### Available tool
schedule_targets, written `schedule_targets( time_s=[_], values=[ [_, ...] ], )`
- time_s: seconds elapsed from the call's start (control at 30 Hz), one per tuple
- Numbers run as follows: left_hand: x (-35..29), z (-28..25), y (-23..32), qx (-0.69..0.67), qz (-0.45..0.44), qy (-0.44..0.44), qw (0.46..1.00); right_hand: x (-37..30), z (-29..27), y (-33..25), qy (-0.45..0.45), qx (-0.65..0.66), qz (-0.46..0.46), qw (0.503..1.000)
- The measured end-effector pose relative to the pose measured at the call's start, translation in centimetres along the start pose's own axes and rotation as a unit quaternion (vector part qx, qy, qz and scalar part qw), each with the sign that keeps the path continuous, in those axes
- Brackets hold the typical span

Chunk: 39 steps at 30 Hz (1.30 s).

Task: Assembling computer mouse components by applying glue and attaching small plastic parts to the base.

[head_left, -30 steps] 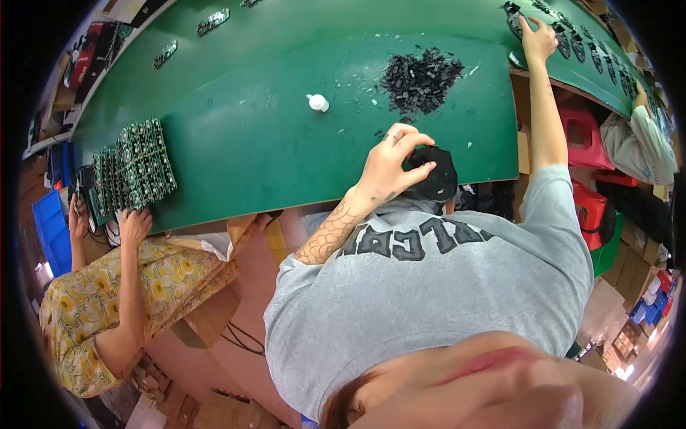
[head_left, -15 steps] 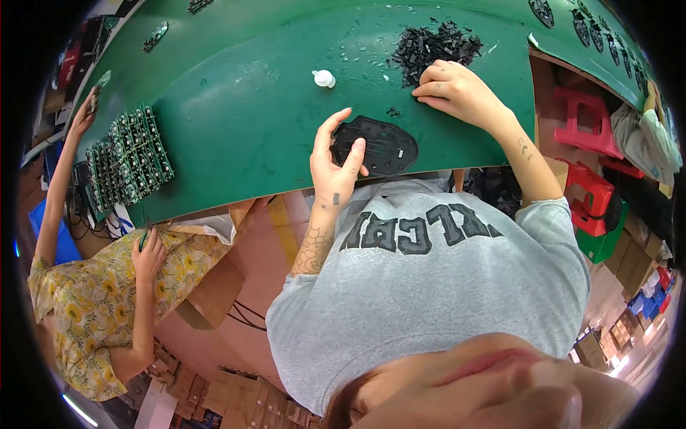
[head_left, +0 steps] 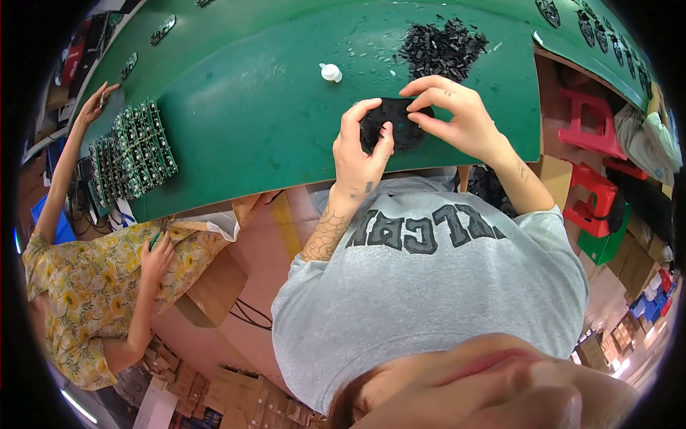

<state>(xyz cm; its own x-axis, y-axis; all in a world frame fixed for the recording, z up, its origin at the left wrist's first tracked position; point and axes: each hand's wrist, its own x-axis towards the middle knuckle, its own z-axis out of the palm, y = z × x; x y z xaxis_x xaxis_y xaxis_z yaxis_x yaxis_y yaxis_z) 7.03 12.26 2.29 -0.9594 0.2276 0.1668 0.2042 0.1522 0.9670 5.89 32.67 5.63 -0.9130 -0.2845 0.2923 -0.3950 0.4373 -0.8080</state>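
The work looks to be mid-step: both hands are on one black oval plastic part (head_left: 391,123) that lies on the green counter (head_left: 250,107), just at the counter's near edge. The left hand (head_left: 361,154) grips the part's left end, thumb and fingers curled around its rim. The right hand (head_left: 457,114) is pinched at the part's upper right edge, forefinger and thumb nearly closed; whether a small piece sits between the fingertips is too small to tell. Judging from this, the part is being fitted or checked, not yet set aside.

The part is dark, flat and rounded, matte, with faint moulded detail on its face that cannot be read. It looks light and stiff, easy to turn in the fingers.

Just beyond the part lies a heap of small black pieces (head_left: 441,48), loose and scattered at its edges, so plenty of stock seems left. Left of that heap stands a small white bottle (head_left: 330,71). Similar dark oval parts (head_left: 593,27) line the counter's far right rim.

Far left of the part, stacked green circuit boards (head_left: 132,150) rest on the counter, and a co-worker in a yellow flowered top reaches a hand (head_left: 96,104) beyond them
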Motion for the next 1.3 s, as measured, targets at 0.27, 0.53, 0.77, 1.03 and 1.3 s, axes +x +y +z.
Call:
schedule_targets(
  time_s=[0.27,0.53,0.77,1.03,1.3],
  values=[
    [0.7,0.3,0.4,0.035,0.014,-0.059,0.998,-1.0,-1.0,0.9,-0.007,0.090,0.077,0.993],
    [2.8,0.7,0.5,0.044,0.026,-0.103,0.993,-1.0,-1.9,1.3,-0.033,0.391,0.278,0.877],
    [2.0,0.3,-1.1,-0.088,-0.010,-0.044,0.995,2.3,-7.5,8.1,0.178,0.261,0.235,0.920],
    [-0.7,-0.6,-0.1,-0.035,-0.041,-0.063,0.997,8.2,-20.9,23.7,0.403,-0.264,0.305,0.821],
    [-1.6,2.8,1.0,-0.012,-0.061,-0.201,0.978,6.6,-20.6,26.5,0.346,-0.355,0.305,0.814]
  ],
)
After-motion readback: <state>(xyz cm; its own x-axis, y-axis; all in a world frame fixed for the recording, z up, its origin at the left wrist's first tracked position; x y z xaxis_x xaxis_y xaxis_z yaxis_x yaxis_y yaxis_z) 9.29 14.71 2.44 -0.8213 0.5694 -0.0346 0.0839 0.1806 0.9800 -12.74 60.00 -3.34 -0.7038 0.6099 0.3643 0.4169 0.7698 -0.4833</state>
